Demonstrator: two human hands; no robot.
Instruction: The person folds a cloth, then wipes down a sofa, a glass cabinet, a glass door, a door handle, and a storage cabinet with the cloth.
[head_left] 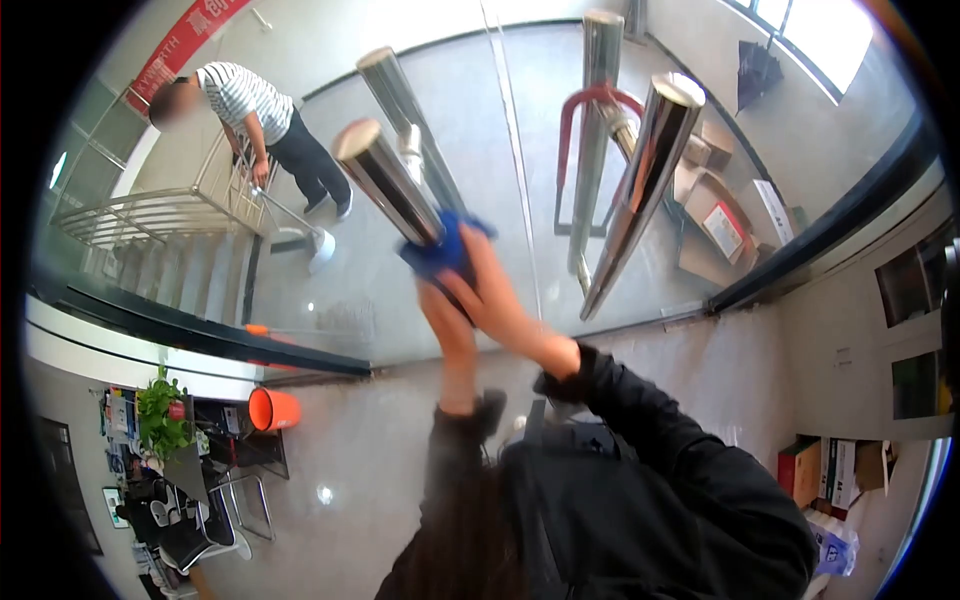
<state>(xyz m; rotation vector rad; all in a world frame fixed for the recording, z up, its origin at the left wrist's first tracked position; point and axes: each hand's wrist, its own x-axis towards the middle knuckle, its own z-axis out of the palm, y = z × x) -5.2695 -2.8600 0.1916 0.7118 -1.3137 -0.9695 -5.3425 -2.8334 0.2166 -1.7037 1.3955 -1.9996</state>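
Both my hands are wrapped round a blue cloth (432, 250), which is pressed around the shiny metal door handle (385, 175) on the left glass door. My left hand (450, 315) is on the lower left side of the cloth, slightly blurred. From the right, my right hand (490, 285) grips the same cloth, fingers partly hidden by it. A second metal handle (645, 180) stands on the right door, with a red U-shaped lock (598, 97) around the bars there.
Beyond the glass, a person (265, 120) holds a broom and dustpan (318, 250) near a stair railing (150, 212). Cardboard boxes (700, 210) lie behind the right door. An orange bin (274, 409), a plant (163, 415) and a chair (195, 540) are at lower left.
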